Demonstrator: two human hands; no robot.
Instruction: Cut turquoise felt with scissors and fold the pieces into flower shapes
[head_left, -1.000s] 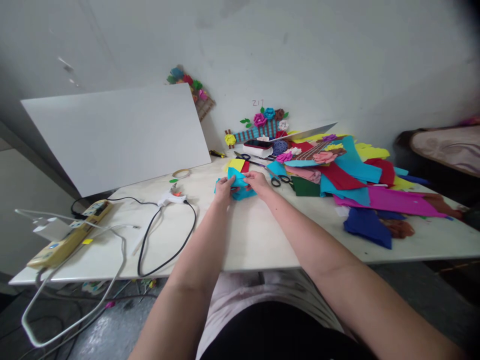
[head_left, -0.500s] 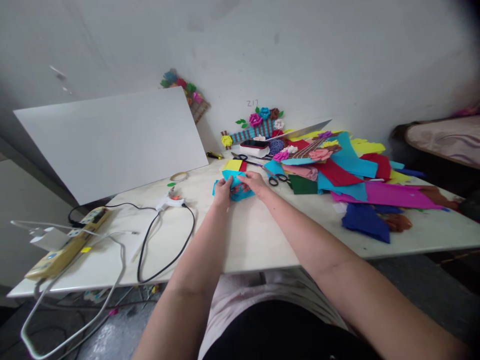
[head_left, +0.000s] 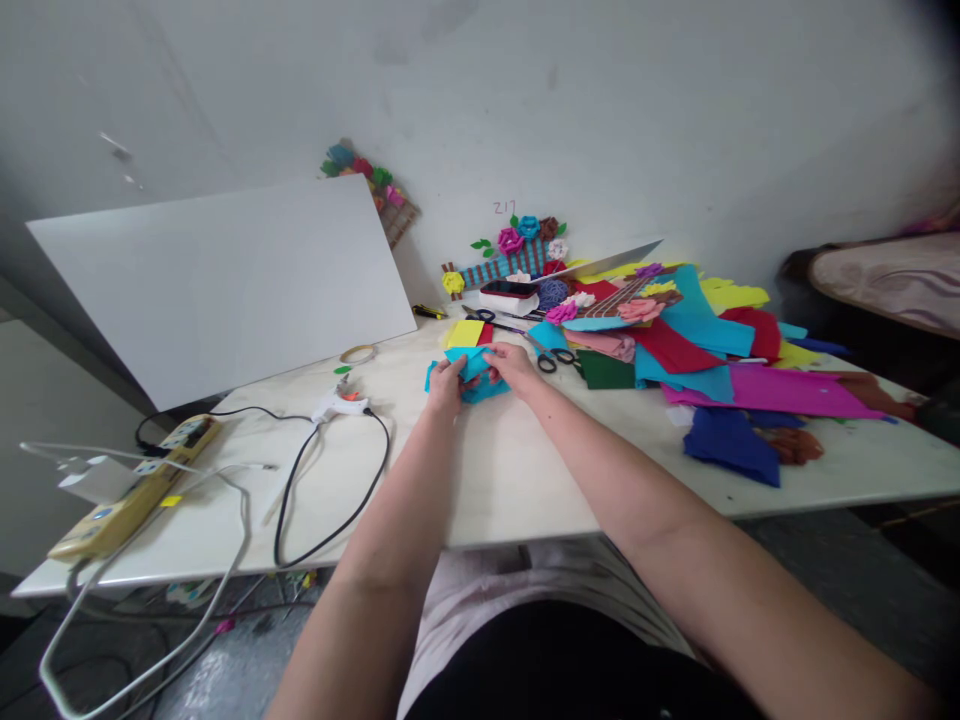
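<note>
Both my hands are out over the middle of the white table [head_left: 510, 470], working a piece of light blue paper [head_left: 474, 372]. My left hand [head_left: 445, 384] pinches its left side with curled fingers. My right hand [head_left: 511, 366] grips its right side, fingers pressed onto the paper. The paper is bent up between them, just above the table top. A yellow and a red paper square [head_left: 469, 332] lie right behind it, and black scissors [head_left: 553, 357] lie to the right of my right hand.
A heap of coloured paper sheets [head_left: 705, 370] covers the table's right half. A white board [head_left: 225, 280] leans on the wall at the left. A glue gun [head_left: 342, 403] with a black cable, a yellow power strip [head_left: 135, 487] and a tape roll [head_left: 358, 353] lie left.
The blue paper has been bent and shifted slightly between my fingers. The view has tilted a little; my hands have stayed in the same place.
</note>
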